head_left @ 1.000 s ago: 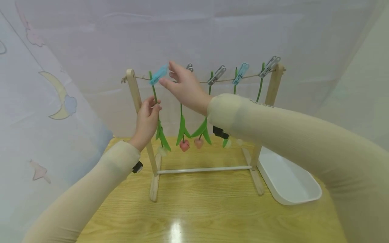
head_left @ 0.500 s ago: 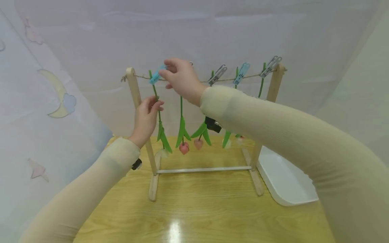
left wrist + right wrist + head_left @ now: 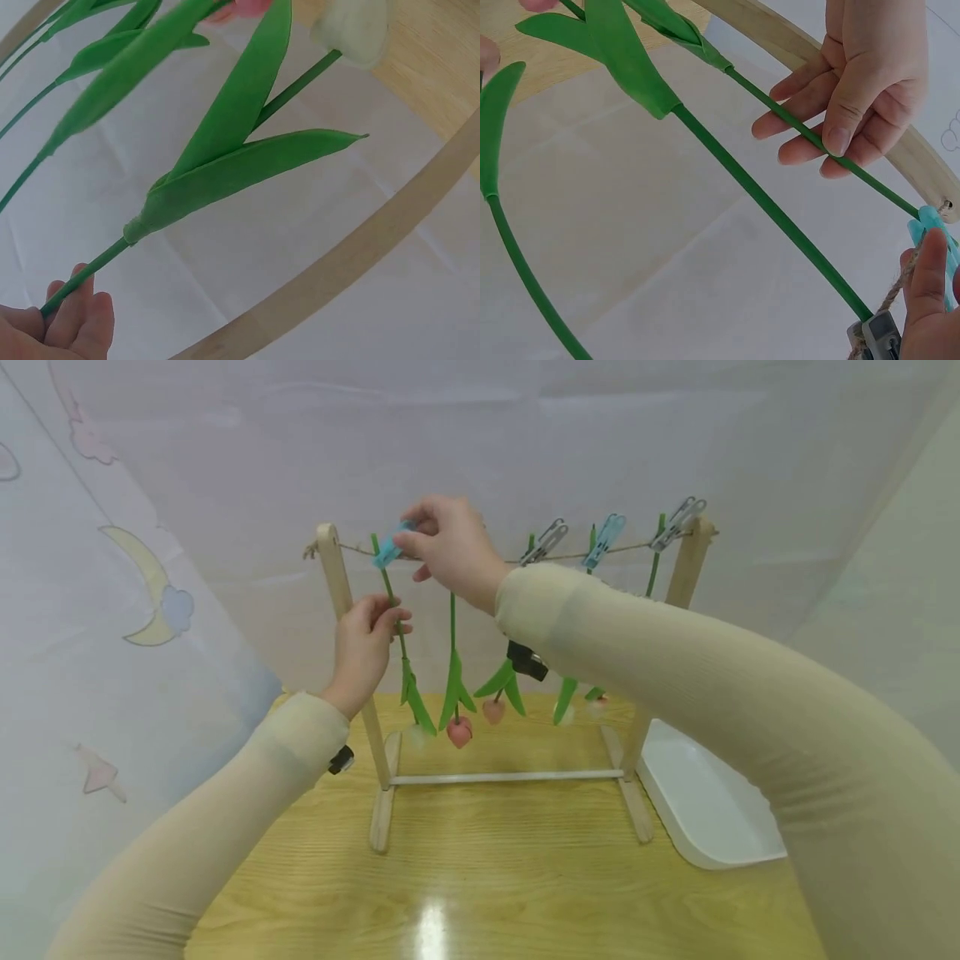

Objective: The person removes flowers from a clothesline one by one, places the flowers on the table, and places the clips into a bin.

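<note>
An artificial white tulip [image 3: 352, 31] hangs head down at the left end of a twine line [image 3: 894, 291]. My left hand [image 3: 363, 647] pinches its green stem [image 3: 769, 103] between thumb and fingers, below the line. My right hand [image 3: 459, 550] holds the handle end of a blue clothespin [image 3: 387, 552] with thumb and fingers. The clothespin sits at the line, against the upper part of that stem. In the right wrist view its far side is partly hidden by my right fingers. Beside it hangs a pink tulip [image 3: 460, 732], held by a grey clothespin [image 3: 881, 334].
Farther right, more tulips hang from a grey clothespin [image 3: 545, 541], a blue one and another grey one. The line spans a wooden rack [image 3: 380, 810] with a white bottom rod [image 3: 506, 777]. A white tray [image 3: 712, 806] stands at the right on the wooden table [image 3: 510, 877].
My right hand has moved left and its fingers have come together on the blue clothespin. The left hand has stayed on the stem, shifting slightly right.
</note>
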Demonstrator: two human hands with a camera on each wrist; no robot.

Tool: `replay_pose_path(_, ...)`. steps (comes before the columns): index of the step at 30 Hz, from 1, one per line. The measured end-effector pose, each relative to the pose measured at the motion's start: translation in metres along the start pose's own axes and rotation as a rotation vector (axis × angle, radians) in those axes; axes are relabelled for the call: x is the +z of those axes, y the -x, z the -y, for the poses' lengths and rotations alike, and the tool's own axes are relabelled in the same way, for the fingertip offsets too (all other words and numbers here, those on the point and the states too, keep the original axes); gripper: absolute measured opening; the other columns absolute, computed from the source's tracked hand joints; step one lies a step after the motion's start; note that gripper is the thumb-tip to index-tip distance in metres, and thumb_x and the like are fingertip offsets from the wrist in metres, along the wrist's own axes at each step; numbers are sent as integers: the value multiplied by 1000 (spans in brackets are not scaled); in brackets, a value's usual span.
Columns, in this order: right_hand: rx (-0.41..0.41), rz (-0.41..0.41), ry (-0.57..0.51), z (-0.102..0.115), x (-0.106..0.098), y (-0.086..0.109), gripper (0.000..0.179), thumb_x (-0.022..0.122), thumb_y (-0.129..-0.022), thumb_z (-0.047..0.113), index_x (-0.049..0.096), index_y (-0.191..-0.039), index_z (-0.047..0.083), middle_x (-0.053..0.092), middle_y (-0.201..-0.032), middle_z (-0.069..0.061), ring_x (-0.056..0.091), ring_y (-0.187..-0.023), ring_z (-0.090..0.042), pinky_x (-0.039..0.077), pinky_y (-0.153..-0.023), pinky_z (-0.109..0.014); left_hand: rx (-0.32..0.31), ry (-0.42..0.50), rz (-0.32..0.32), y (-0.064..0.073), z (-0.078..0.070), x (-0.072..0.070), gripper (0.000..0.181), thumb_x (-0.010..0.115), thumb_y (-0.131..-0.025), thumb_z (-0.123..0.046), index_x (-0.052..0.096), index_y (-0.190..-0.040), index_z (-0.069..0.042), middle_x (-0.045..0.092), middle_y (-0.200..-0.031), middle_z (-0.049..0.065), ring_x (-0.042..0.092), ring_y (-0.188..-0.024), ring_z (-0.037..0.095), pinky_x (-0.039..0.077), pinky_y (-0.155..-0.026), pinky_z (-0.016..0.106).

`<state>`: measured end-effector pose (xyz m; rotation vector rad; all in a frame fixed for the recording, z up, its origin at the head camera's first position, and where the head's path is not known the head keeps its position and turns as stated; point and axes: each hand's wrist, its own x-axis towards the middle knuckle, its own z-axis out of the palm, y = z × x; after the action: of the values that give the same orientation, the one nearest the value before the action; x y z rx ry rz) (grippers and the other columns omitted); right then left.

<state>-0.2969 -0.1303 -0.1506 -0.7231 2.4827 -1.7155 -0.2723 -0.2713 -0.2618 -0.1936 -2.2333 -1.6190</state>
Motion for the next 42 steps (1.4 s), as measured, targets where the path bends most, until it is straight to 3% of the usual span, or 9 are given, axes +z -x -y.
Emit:
replay_pose_path(4, -33, -13, 19, 0, 0, 2, 28, 59, -97, 9, 57, -122, -4, 67, -106, -13, 66, -92, -17, 56, -71, -24, -26, -1, 4, 0, 1, 0, 23, 49, -103, -8, 55, -117, 9, 66, -108, 21, 67, -94, 32, 51, -75, 25)
replay_pose_path(13, -153, -65, 47, 6, -4, 5, 20, 60, -96, 8, 62, -112, -4, 70, -102, -13, 68, -93, -16, 56, -76, -24, -51, 10, 4, 2, -2, 0, 22, 50, -103, -9, 56, -116, 7, 67, -110, 20, 67, -94, 27, 51, -74, 23)
replay_pose_path(19, -179, -103, -12, 8, -11, 9, 20, 60, -95, 6, 63, -112, -5, 70, -103, -14, 68, -93, -17, 56, -79, -26, -70, 6, -8, 9, -1, -3, 25, 53, -102, -15, 58, -117, 5, 68, -115, 16, 67, -96, 29, 51, -73, 26)
replay_pose_path(23, -206, -126, -58, 9, -16, 13, 22, 61, -95, 6, 62, -114, -6, 70, -103, -14, 69, -92, -17, 56, -79, -25, -61, -11, -14, 14, 0, -5, 25, 53, -102, -15, 58, -117, 4, 68, -117, 15, 67, -95, 30, 50, -69, 22)
replay_pose_path(28, -204, -145, -128, 6, -23, 20, 24, 60, -96, 4, 61, -118, -6, 69, -106, -16, 67, -95, -19, 56, -80, -26, -27, -20, -24, 21, -1, -9, 24, 54, -101, -12, 59, -117, 5, 68, -116, 15, 67, -92, 30, 48, -67, 18)
replay_pose_path(33, -187, -156, -163, -3, -30, 29, 27, 58, -97, 3, 58, -123, -5, 68, -109, -17, 67, -97, -20, 56, -82, -28, 3, -48, -14, 26, -2, -13, 22, 54, -101, -8, 59, -116, 6, 68, -113, 17, 67, -88, 24, 52, -82, 27)
replay_pose_path(35, -179, -154, -177, -7, -32, 33, 28, 58, -97, 4, 58, -124, -5, 67, -109, -17, 67, -98, -21, 56, -82, -29, 21, -64, -17, 28, 0, -14, 21, 54, -100, -7, 60, -115, 7, 68, -112, 18, 67, -88, 28, 52, -87, 31)
replay_pose_path(39, -151, -156, -212, -15, -33, 37, 30, 60, -96, 3, 58, -124, -4, 67, -108, -18, 66, -97, -24, 56, -83, -30, 30, -88, -32, 33, 4, -18, 21, 57, -99, -8, 61, -113, 8, 68, -112, 18, 67, -87, 30, 51, -80, 24)
replay_pose_path(42, -131, -155, -242, -20, -32, 41, 30, 61, -95, 2, 58, -125, -4, 67, -108, -19, 66, -98, -25, 56, -84, -31, 7, -89, -36, 38, 8, -22, 22, 57, -99, -9, 61, -113, 7, 69, -112, 17, 67, -82, 19, 49, -72, 18)
